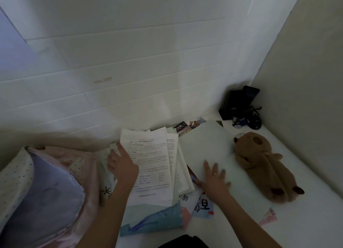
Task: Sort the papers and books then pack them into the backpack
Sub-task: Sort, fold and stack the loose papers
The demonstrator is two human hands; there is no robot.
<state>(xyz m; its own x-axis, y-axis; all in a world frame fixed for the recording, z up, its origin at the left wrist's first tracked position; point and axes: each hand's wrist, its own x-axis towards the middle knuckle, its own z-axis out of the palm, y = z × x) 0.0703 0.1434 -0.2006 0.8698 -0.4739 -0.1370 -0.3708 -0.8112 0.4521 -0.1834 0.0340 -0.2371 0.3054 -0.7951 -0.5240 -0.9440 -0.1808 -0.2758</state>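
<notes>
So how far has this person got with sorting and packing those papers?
Early days. Nothing looks packed: only a dark shape shows at the bottom edge, perhaps the backpack. In hand: the left hand rests on the printed sheets, and the right hand lies flat on a large blank sheet. Left to do: the colourful booklets underneath are still jumbled, and everything needs packing.

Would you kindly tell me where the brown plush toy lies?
In the head view, the brown plush toy lies right of the large blank white sheet, below the black devices in the corner.
</notes>
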